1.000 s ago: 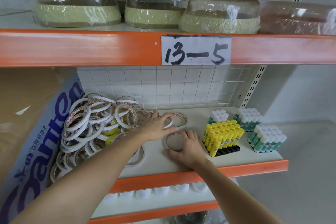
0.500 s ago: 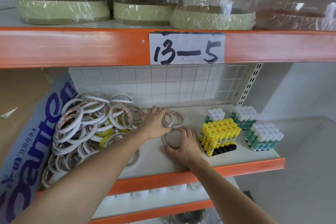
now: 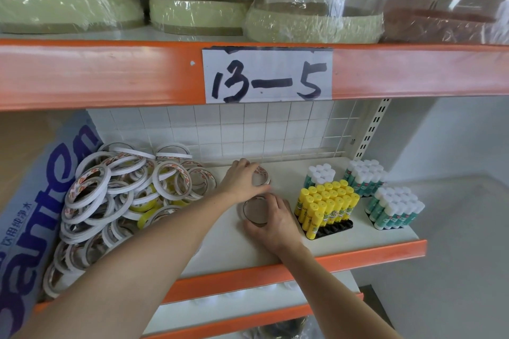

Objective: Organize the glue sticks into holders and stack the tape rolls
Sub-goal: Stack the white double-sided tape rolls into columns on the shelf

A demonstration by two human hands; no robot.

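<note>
Flanking both hands' grips (image 3: 242, 179) (image 3: 272, 220), each grasping a tape roll (image 3: 261, 175): tape heap (image 3: 110, 195); glue sticks (image 3: 327, 203).

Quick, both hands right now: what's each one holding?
Left hand: fingers curled over the rear tape roll, gripping it.
Right hand: fingers curled round the front tape roll, holding it on the shelf.

free: shelf front (image 3: 234, 245) | blocked: tape pile (image 3: 115, 195) left, glue sticks (image 3: 326, 205) right
</note>
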